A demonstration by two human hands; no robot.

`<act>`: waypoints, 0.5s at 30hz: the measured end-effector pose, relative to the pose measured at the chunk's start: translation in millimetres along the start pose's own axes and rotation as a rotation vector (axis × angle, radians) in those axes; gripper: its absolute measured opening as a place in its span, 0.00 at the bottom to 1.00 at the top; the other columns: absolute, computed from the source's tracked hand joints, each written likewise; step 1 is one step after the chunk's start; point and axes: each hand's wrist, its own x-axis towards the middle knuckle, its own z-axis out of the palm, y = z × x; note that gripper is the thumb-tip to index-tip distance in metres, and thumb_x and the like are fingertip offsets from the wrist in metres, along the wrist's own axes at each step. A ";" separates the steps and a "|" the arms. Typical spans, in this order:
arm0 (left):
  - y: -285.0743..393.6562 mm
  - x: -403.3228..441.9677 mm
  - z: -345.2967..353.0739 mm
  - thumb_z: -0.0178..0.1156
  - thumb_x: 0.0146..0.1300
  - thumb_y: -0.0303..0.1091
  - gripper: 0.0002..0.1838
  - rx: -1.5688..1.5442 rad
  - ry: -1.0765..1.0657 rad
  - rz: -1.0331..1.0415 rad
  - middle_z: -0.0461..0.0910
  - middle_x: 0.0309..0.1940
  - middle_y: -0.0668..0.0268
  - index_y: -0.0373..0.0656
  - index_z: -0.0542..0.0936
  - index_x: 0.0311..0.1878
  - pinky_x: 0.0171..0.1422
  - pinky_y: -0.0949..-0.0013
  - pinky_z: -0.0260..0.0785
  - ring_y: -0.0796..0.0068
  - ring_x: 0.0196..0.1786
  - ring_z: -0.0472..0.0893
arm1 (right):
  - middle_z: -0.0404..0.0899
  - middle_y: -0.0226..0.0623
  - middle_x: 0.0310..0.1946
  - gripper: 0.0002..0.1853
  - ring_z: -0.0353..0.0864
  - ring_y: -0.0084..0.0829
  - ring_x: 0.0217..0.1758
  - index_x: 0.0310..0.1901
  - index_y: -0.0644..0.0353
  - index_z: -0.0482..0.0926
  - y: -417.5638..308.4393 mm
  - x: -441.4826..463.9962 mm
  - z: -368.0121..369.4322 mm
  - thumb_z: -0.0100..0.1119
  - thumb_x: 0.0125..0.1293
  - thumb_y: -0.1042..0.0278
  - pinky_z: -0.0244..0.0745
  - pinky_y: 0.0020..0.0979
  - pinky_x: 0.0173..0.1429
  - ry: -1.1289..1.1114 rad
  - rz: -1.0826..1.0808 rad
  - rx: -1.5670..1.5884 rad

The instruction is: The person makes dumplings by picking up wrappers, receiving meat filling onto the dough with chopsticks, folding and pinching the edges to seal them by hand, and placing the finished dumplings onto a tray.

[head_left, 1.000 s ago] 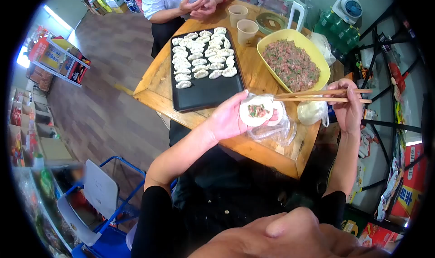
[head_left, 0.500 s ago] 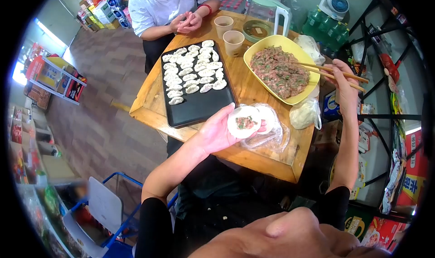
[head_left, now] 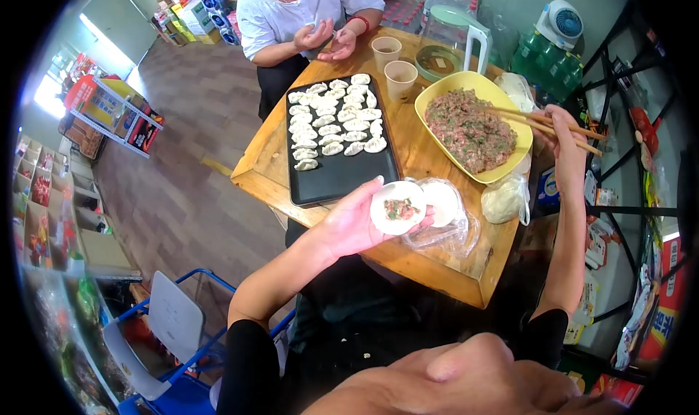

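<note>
Across the fingers of my left hand rests a round dumpling wrapper with a small heap of meat filling at its middle. My right hand grips a pair of chopsticks, whose tips reach into the minced meat with green bits in a yellow bowl. Beyond my left hand, a black tray carries rows of folded dumplings. More round wrappers lie on clear plastic just right of my left hand. Dough in a clear bag sits below the bowl.
Opposite, a person in a white shirt holds both hands over the table edge. Two paper cups and a clear jug stand on the wooden table. A folding chair is at left, shelving at right.
The view has shifted, so the table sits lower and farther right. The other person's hands have moved apart. Both my hands keep their hold, with the chopsticks still at the filling.
</note>
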 end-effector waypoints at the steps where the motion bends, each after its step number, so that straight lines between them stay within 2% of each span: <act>1: 2.5 -0.9 1.2 0.42 0.75 0.52 0.35 0.025 -0.003 0.007 0.60 0.69 0.35 0.30 0.58 0.71 0.75 0.49 0.58 0.35 0.72 0.62 | 0.82 0.42 0.46 0.15 0.83 0.29 0.51 0.51 0.66 0.77 -2.3 0.0 1.3 0.49 0.76 0.62 0.78 0.26 0.58 0.007 0.001 0.003; 3: 2.6 -3.3 2.3 0.41 0.75 0.52 0.35 0.027 -0.011 -0.010 0.60 0.69 0.34 0.30 0.58 0.71 0.75 0.49 0.58 0.35 0.72 0.61 | 0.81 0.42 0.47 0.14 0.83 0.29 0.52 0.50 0.67 0.78 -5.3 0.7 3.9 0.51 0.75 0.64 0.78 0.27 0.58 -0.047 -0.056 0.039; 8: -3.7 -3.7 1.1 0.40 0.76 0.51 0.34 0.018 0.047 -0.032 0.60 0.69 0.35 0.31 0.58 0.72 0.75 0.50 0.59 0.35 0.72 0.61 | 0.82 0.43 0.46 0.13 0.84 0.29 0.50 0.50 0.68 0.78 12.0 14.4 12.6 0.56 0.72 0.67 0.81 0.26 0.57 -0.049 -0.007 0.056; 15: -6.5 -8.7 0.3 0.40 0.76 0.52 0.34 0.062 0.048 -0.044 0.59 0.70 0.35 0.32 0.58 0.72 0.75 0.51 0.59 0.35 0.72 0.62 | 0.83 0.42 0.45 0.14 0.85 0.28 0.48 0.51 0.68 0.79 38.8 35.9 11.6 0.57 0.71 0.67 0.81 0.25 0.54 -0.024 -0.002 0.048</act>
